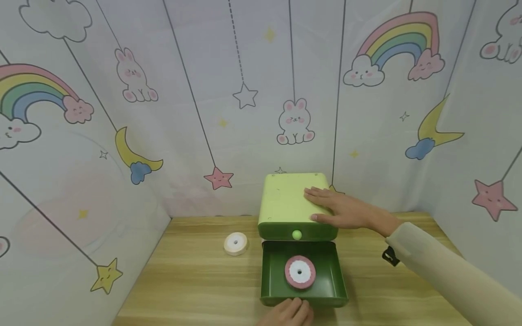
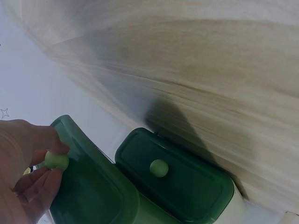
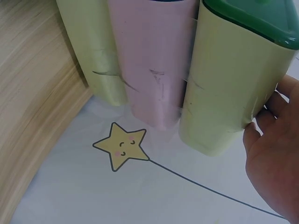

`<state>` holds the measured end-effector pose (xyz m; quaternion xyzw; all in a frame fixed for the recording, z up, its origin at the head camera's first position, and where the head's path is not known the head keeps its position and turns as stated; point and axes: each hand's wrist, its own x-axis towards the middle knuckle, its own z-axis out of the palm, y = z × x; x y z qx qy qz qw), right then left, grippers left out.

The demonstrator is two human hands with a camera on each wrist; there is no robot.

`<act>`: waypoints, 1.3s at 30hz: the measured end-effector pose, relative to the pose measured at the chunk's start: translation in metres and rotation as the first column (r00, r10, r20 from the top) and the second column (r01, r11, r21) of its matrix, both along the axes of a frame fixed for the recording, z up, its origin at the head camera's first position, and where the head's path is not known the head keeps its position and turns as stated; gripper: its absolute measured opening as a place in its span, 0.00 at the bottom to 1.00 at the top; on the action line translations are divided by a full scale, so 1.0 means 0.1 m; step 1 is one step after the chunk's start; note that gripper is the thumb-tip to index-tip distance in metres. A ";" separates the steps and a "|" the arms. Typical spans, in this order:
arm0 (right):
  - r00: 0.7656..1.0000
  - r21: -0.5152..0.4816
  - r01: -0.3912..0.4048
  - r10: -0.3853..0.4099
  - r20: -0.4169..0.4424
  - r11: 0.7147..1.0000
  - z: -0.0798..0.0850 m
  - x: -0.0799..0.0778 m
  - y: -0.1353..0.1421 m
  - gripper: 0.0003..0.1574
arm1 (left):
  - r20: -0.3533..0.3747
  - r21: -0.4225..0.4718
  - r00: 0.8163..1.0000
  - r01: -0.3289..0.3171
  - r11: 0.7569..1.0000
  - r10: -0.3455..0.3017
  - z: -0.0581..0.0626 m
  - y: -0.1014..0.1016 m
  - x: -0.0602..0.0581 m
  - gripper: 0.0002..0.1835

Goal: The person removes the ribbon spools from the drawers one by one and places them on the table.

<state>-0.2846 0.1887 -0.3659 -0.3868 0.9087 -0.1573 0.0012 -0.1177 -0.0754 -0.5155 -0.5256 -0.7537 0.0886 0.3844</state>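
Observation:
A small light-green cabinet [image 1: 281,199] with dark green drawer fronts stands on the table. Its top drawer is closed, showing a round green knob [image 1: 297,235]. Below that, a green drawer [image 1: 271,271] is pulled out, and a pink ribbon spool [image 1: 299,272] with a white centre lies inside. My left hand [image 1: 287,313] is at this drawer's front edge; in the left wrist view its thumb and fingers pinch the light-green knob [image 2: 57,160]. My right hand [image 1: 336,208] rests on the cabinet's top with fingers extended.
A cream ribbon spool [image 1: 235,243] lies on the wooden table [image 1: 195,280] left of the cabinet. Behind stands a patterned fabric backdrop [image 1: 248,136], close to the cabinet. The right wrist view shows a pink tier [image 3: 152,60] between two light-green ones.

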 end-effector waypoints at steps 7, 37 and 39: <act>1.000 0.002 0.003 -0.003 0.006 1.000 0.00 0.00 0.00 0.47 | -0.052 0.031 0.999 0.012 0.999 -0.010 -0.04 0.02 0.00 0.09; 1.000 -0.005 0.001 -0.001 -0.005 1.000 0.00 0.02 -0.01 0.47 | 0.117 0.051 0.986 0.113 0.992 -0.118 0.85 -0.07 -0.06 0.10; 1.000 -0.005 0.001 -0.001 -0.003 1.000 0.00 0.02 -0.01 0.47 | 0.185 0.024 0.974 0.128 0.992 -0.130 0.94 -0.08 -0.08 0.12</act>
